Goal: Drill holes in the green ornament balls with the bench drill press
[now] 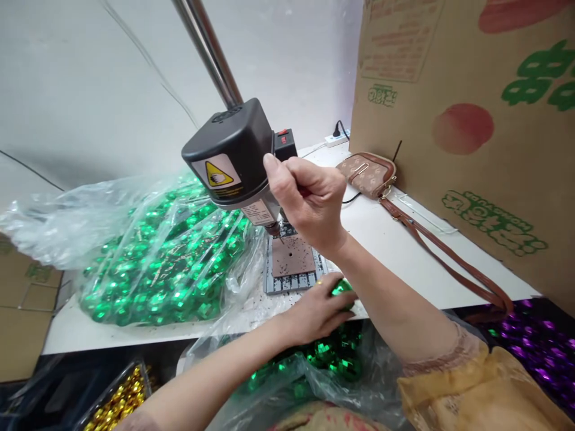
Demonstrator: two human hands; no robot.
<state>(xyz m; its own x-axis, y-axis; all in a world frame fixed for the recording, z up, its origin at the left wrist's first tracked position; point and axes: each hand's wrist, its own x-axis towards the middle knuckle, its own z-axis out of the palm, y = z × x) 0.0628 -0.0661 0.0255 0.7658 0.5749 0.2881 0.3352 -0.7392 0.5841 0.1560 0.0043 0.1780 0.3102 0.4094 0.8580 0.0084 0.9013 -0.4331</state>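
My right hand (309,200) is closed round the lever of a small bench drill press (236,158), right beside its black motor housing. The drill tip hangs just above the grey base plate (290,263), which is strewn with chips. My left hand (321,308) reaches under my right arm and is closed on a shiny green faceted piece (341,288) at the table's front edge, beside the base plate. A clear plastic bag (162,263) full of the same green pieces lies to the left of the press.
A brown purse (368,173) with a long strap lies at the right, before a tall printed cardboard box (467,120). A power strip (336,139) sits by the wall. Below the table are a second bag of green pieces (323,356), gold pieces (119,401) and purple pieces (534,341).
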